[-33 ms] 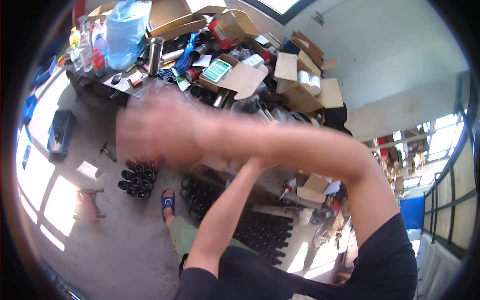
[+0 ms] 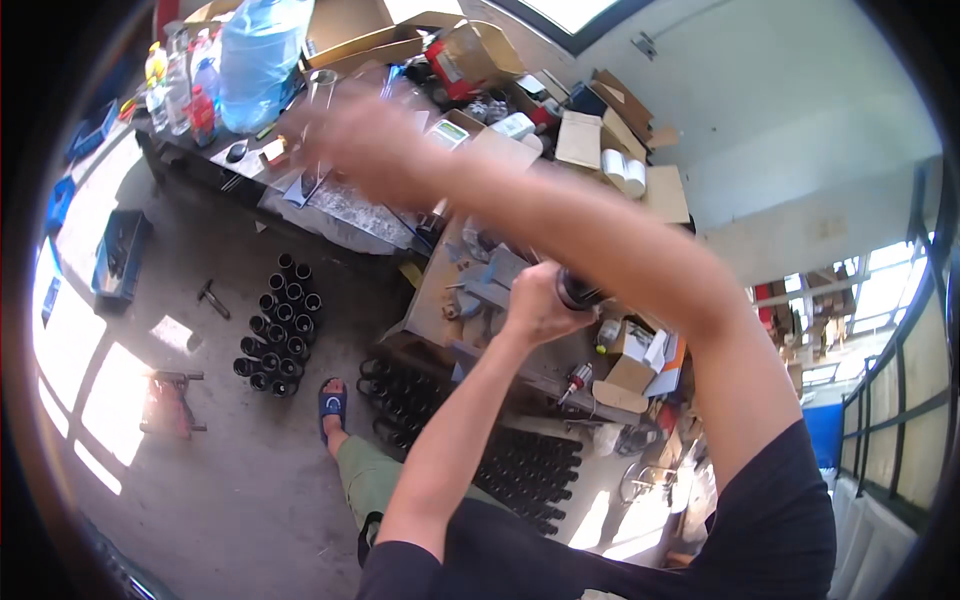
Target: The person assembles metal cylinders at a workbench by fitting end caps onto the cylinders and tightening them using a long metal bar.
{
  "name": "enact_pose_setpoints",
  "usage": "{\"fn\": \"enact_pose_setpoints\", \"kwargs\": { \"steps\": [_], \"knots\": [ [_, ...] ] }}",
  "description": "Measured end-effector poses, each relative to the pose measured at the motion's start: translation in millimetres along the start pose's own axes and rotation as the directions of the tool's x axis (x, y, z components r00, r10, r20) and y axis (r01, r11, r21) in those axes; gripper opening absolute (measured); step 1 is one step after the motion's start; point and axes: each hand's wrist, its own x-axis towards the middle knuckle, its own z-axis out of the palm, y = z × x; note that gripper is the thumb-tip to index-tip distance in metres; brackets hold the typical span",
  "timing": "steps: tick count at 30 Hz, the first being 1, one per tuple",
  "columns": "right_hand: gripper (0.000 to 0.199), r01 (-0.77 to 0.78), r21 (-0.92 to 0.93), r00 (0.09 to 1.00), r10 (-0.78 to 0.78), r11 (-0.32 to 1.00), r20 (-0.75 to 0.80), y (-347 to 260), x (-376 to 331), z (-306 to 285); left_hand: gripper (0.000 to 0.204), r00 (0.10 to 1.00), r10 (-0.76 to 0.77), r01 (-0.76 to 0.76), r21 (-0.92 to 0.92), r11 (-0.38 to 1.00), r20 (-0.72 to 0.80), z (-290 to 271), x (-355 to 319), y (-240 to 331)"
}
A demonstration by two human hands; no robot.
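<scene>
My left hand [image 2: 543, 303] is closed around a black cylindrical part [image 2: 577, 290] above the near workbench. My right forearm crosses over and hides some of this part. My right hand [image 2: 365, 140] is stretched across to the far left, over the cluttered bench, near a shiny metal tube [image 2: 322, 80]. Motion smears its fingers, so I cannot make out whether it holds anything. Below my left hand, the near bench [image 2: 440, 290] carries a grey metal fixture [image 2: 492, 285].
Several black cylinders [image 2: 285, 325] stand on the floor beside a hammer [image 2: 212, 298]. More black parts [image 2: 530, 470] stand in rows by my legs. Cardboard boxes [image 2: 480, 55], bottles [image 2: 202, 115] and a blue plastic bag [image 2: 262, 70] crowd the far bench. A small stool [image 2: 172, 403] stands at left.
My right hand has swung up and away, over the far bench. My left hand and the black cylindrical part, hidden behind the right forearm before, now show.
</scene>
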Motion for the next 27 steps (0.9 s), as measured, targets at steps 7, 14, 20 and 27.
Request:
{"fn": "enact_pose_setpoints", "kwargs": {
  "steps": [7,14,20,27],
  "knots": [
    [0.032,-0.975,0.080,0.210,0.978,0.209,0.008,93.8,-404.4,148.4,0.058,0.998,-0.061,0.061,0.022,0.998,-0.006,-1.5,7.8,9.9],
    [0.068,-0.574,0.663,0.462,0.858,0.481,-0.223,-265.6,-246.9,88.6,0.051,0.991,0.007,0.007,0.108,0.994,-0.131,1.8,12.6,17.6],
    [0.020,0.091,-0.096,0.831,-0.129,0.991,-0.541,-85.9,-32.4,-25.4,0.062,0.994,-0.058,0.073,0.164,0.984,-0.094,-19.8,2.8,7.9],
    [0.013,-0.838,-0.011,0.541,0.827,0.546,-0.149,197.5,-193.5,121.9,0.060,0.991,0.074,-0.066,0.074,0.995,-0.109,14.3,0.9,8.1]
  ]
}}
